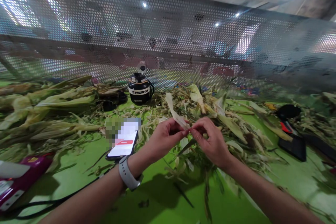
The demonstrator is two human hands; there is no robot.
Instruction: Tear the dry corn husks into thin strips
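Note:
A pale corn husk strip (174,111) points up and to the left from between my hands. My left hand (165,137) pinches its lower end between thumb and fingers. Close beside it, my right hand (210,139) is also closed in a pinch at the same end of the strip; the fingertips of both hands nearly touch. Beneath and behind them spreads a heap of torn husks (236,126), green and dry. A grey watch band (127,173) circles my left wrist.
A lit phone (125,140) lies left of my hands on the green table (168,206). Behind it stands a black mug (140,91). Whole husks (52,108) are piled at left, near a magenta device (26,178). A dark phone-like slab (292,146) lies right. Perforated metal panel (168,42) closes the back.

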